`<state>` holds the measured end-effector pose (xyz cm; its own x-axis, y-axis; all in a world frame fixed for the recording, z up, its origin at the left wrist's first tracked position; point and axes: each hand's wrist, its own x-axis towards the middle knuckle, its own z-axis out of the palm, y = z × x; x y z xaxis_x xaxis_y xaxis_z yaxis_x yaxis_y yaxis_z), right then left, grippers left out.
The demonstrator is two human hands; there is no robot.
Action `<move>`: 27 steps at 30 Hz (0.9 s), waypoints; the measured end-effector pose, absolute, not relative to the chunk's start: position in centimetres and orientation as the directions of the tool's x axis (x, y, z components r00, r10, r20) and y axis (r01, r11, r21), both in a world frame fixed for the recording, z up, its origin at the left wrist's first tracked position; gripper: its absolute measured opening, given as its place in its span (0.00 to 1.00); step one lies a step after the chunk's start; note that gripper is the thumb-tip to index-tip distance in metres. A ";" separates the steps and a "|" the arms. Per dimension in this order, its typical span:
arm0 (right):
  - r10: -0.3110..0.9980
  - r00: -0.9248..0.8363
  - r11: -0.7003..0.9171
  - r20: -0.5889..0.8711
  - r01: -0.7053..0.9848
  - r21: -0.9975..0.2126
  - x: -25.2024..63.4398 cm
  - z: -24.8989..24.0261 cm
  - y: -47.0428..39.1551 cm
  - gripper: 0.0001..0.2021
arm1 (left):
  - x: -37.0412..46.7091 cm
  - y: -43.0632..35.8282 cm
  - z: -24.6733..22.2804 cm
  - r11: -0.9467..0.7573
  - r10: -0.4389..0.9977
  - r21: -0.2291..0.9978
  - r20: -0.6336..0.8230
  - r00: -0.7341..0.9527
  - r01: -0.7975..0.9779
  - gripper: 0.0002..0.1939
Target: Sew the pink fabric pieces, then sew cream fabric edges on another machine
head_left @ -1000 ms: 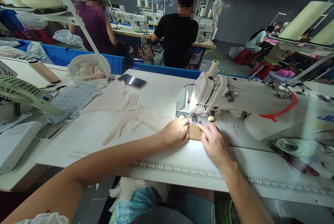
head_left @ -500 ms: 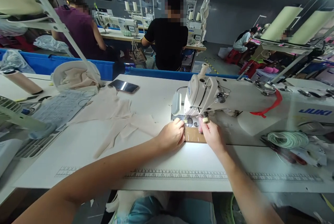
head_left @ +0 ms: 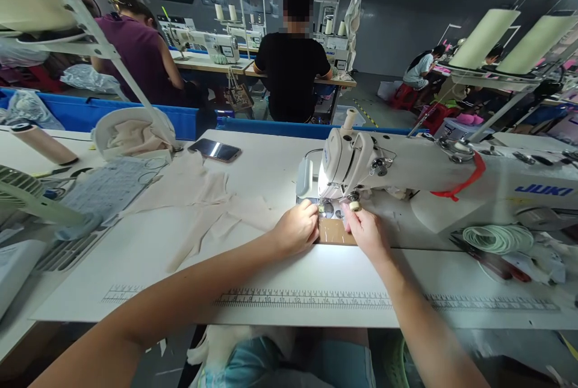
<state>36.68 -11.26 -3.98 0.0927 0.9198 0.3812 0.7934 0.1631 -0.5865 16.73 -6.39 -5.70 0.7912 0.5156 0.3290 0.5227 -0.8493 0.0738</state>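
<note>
A white sewing machine [head_left: 347,162] stands on the table, its needle area brightly lit. Left of the needle area, my left hand [head_left: 298,226] is closed, with fingers bent together at the plate; whatever they pinch is too small to make out. My right hand [head_left: 366,230] is on the other side, thumb and fingers closed near the presser foot, partly under a round knob, and what it holds is hidden. Between both hands lies a brown plate [head_left: 336,232] with short thread bits on it. Pale beige fabric pieces [head_left: 203,192] lie flat to the left.
A phone [head_left: 214,149] lies behind the fabric. At the left are a bowl of cloth [head_left: 102,135], a thread cone [head_left: 43,144] and a small fan [head_left: 40,198]. Coiled green tape [head_left: 498,239] and scissors [head_left: 490,261] lie right. People sit at machines beyond.
My hands have stayed in nearly the same place at the needle area. The person in black ahead has shifted their arms outward. The view has moved slightly.
</note>
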 end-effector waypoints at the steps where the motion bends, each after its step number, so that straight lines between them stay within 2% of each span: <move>1: 0.924 0.085 0.157 0.373 0.806 -0.571 36.7 -3.9 -11.5 0.27 | 16.7 -6.2 -5.7 -0.847 0.521 0.089 0.337 0.785 0.524 0.09; 5: 0.919 0.000 0.192 0.394 0.873 -0.449 35.6 -3.3 -13.2 0.17 | 15.7 -5.0 -4.8 -0.829 0.556 0.202 0.393 0.732 0.521 0.12; 7: 0.896 -0.089 0.273 0.436 0.884 -0.380 34.0 -3.0 -14.3 0.14 | 14.7 -4.1 -4.0 -0.747 0.657 0.223 0.392 0.644 0.627 0.12; 9: 0.869 -0.222 0.374 0.441 0.880 -0.294 31.9 -3.0 -15.4 0.15 | 13.7 -3.5 -3.0 -0.598 0.788 0.195 0.320 0.526 0.777 0.09; 10: 0.853 -0.296 0.427 0.430 0.870 -0.247 30.7 -3.1 -15.9 0.18 | 13.2 -3.4 -2.6 -0.530 0.839 0.178 0.252 0.482 0.829 0.09; 12: 0.808 -0.440 0.534 0.393 0.828 -0.172 28.5 -3.5 -16.8 0.30 | 12.3 -3.5 -1.7 -0.463 0.886 0.195 0.080 0.456 0.865 0.09; 14: 0.763 -0.537 0.613 0.359 0.777 -0.142 26.7 -4.1 -17.6 0.43 | 11.2 -4.2 -0.9 -0.459 0.865 0.303 -0.063 0.498 0.835 0.10; 16: 0.741 -0.578 0.647 0.341 0.751 -0.134 25.5 -4.6 -18.6 0.49 | 9.5 -5.3 -0.4 -0.454 0.812 0.452 -0.145 0.566 0.767 0.12; 17: 0.731 -0.588 0.656 0.345 0.745 -0.121 25.2 -4.8 -19.2 0.47 | 8.3 -6.0 -0.3 -0.439 0.783 0.526 -0.173 0.597 0.728 0.13; 18: 0.718 -0.598 0.667 0.357 0.738 -0.104 24.9 -4.9 -20.0 0.39 | 6.9 -7.0 -0.1 -0.408 0.755 0.593 -0.208 0.622 0.694 0.14; 20: 0.677 -0.614 0.701 0.405 0.706 -0.100 24.7 -5.2 -21.7 0.16 | 3.5 -9.4 0.1 -0.300 0.718 0.695 -0.286 0.634 0.653 0.16; 21: 0.659 -0.613 0.723 0.436 0.676 -0.143 24.7 -5.2 -22.7 0.08 | 1.6 -10.8 0.2 -0.227 0.704 0.728 -0.336 0.625 0.647 0.17; 22: 0.654 -0.603 0.742 0.458 0.628 -0.233 24.7 -5.4 -23.7 0.09 | -0.3 -12.4 0.4 -0.149 0.695 0.749 -0.385 0.607 0.645 0.18; 24: 0.712 -0.569 0.692 0.411 0.470 -0.548 24.8 -6.0 -25.5 0.11 | -3.9 -15.8 0.5 -0.012 0.665 0.765 -0.474 0.577 0.643 0.19; 26: 0.807 -0.560 0.401 0.189 0.283 -0.871 25.0 -7.4 -27.1 0.10 | -6.8 -18.8 0.0 0.057 0.635 0.769 -0.520 0.571 0.637 0.19; 27: 0.831 -0.554 0.196 0.048 0.212 -0.957 25.1 -8.5 -27.8 0.09 | -7.8 -20.0 -0.8 0.076 0.623 0.766 -0.536 0.569 0.639 0.19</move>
